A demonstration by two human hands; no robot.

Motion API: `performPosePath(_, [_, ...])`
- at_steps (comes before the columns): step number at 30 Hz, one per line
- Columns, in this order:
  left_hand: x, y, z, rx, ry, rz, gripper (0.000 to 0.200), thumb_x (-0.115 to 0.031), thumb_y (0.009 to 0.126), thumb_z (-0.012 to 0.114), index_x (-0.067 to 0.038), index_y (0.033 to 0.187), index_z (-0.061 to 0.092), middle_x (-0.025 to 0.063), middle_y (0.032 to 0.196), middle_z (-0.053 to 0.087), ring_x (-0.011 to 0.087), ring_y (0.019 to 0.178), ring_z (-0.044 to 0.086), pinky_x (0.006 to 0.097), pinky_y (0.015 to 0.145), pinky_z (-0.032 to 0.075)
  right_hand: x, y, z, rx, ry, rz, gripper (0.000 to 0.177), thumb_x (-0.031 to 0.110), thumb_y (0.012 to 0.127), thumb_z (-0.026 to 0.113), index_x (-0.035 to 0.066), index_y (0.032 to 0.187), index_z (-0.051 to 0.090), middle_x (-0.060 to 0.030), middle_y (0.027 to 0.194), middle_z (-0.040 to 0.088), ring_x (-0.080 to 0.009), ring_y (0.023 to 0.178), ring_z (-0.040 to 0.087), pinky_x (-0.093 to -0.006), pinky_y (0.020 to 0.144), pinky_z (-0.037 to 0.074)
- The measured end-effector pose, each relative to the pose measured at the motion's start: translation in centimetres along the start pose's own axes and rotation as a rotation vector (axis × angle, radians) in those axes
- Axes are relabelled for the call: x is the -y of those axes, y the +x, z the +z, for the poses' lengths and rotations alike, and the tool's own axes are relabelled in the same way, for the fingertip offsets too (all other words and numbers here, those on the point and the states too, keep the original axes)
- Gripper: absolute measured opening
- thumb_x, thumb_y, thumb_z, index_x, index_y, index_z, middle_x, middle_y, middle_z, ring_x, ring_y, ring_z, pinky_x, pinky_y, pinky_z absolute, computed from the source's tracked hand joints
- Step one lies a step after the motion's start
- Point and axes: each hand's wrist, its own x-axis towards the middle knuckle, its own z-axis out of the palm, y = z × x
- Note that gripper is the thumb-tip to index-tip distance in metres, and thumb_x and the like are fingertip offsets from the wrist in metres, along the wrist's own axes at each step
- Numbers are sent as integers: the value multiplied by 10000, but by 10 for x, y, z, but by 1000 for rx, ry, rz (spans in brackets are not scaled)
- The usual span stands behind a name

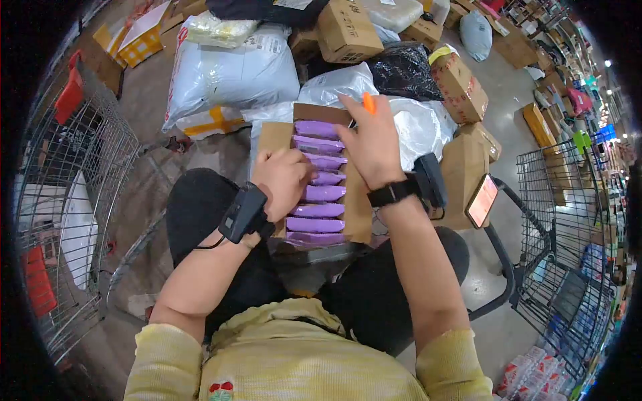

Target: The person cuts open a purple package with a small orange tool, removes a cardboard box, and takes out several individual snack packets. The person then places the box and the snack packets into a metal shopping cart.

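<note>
An open cardboard box (358, 217) stands in front of my knees, with a row of several purple packets (324, 194) upright inside. My left hand (281, 180) is at the box's left side, fingers curled against the packets; what its fingertips hold, if anything, is hidden. My right hand (373, 144) reaches over the box's right edge near the far packets. An orange object (368, 103), perhaps a cutter, sticks out between its thumb and fingers, most of it hidden by the hand. Both wrists wear black devices.
White parcels (234, 73), a black bag (403, 70) and cartons (348, 30) are piled beyond the box. A wire cart (80, 167) stands at the left, another (568, 200) at the right. A phone (482, 201) is mounted near the right cart's handle.
</note>
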Motion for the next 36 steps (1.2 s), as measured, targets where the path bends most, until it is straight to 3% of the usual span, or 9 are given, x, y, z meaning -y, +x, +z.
performPosePath(3, [-1, -3, 4, -136, -62, 111, 168, -76, 761, 699, -103, 927, 695, 38, 912, 638, 232, 944, 600, 378, 838, 407, -1, 11, 11, 268, -244, -11, 230, 239, 764, 744, 87, 935, 726, -154, 1004, 555, -335, 959, 563, -406, 827, 488])
performPosePath(6, [1, -9, 9, -203, -120, 137, 172, -40, 731, 710, -63, 897, 671, 55, 869, 610, 243, 906, 598, 402, 857, 425, -3, -1, 23, 212, -187, -49, 157, 242, 770, 728, 97, 829, 735, -149, 879, 546, -338, 879, 564, -415, 791, 477])
performPosePath(17, [9, -11, 8, -239, -231, 292, 131, -55, 752, 690, -70, 880, 663, 36, 836, 564, 230, 859, 587, 442, 925, 420, -10, -11, 14, 226, -50, 191, 130, 235, 815, 682, 125, 876, 719, -143, 953, 553, -337, 878, 586, -421, 719, 504])
performPosePath(24, [12, -2, 0, -124, -326, 170, 112, -142, 768, 749, -94, 855, 696, 57, 882, 622, 257, 897, 593, 407, 890, 430, -23, -6, -15, -11, 84, 54, 586, 85, 865, 620, 177, 1420, 452, -144, 858, 513, -330, 821, 556, -405, 773, 485])
performPosePath(26, [11, -2, -4, -98, -365, 100, 120, -144, 765, 756, -92, 858, 700, 65, 880, 625, 263, 892, 591, 396, 861, 441, -43, -2, -41, -212, 383, 584, 487, 93, 885, 569, 77, 1366, 496, -170, 852, 575, -369, 817, 587, -426, 792, 486])
performPosePath(28, [10, -3, -5, -80, -406, 68, 144, -138, 759, 758, -85, 881, 702, 73, 889, 627, 278, 888, 588, 390, 831, 451, -140, -33, -22, 5, 155, 607, 385, 126, 916, 494, 37, 1287, 547, -211, 948, 653, -412, 880, 629, -443, 823, 494])
performPosePath(32, [13, 3, -7, -172, -452, -116, 93, -142, 798, 729, -91, 870, 698, 66, 907, 606, 274, 918, 571, 378, 799, 460, -174, -104, 19, 739, -312, 609, 319, 232, 910, 503, 61, 1162, 599, -229, 1114, 643, -387, 1044, 619, -469, 889, 485])
performPosePath(34, [20, 6, -5, -281, -244, -170, 108, -137, 821, 704, -84, 914, 686, 88, 980, 590, 286, 959, 550, 378, 841, 448, -182, -135, 48, 757, -276, 935, 355, 260, 887, 537, 48, 1165, 594, -255, 1147, 625, -376, 1112, 592, -440, 956, 456])
performPosePath(36, [30, 3, 0, -234, -282, -220, 161, -129, 840, 680, -82, 992, 656, 112, 1085, 576, 307, 1037, 532, 387, 899, 434, -186, -148, 44, 718, -320, 850, 361, 265, 878, 556, 47, 1163, 599, -253, 1139, 632, -381, 1104, 597, -435, 947, 463])
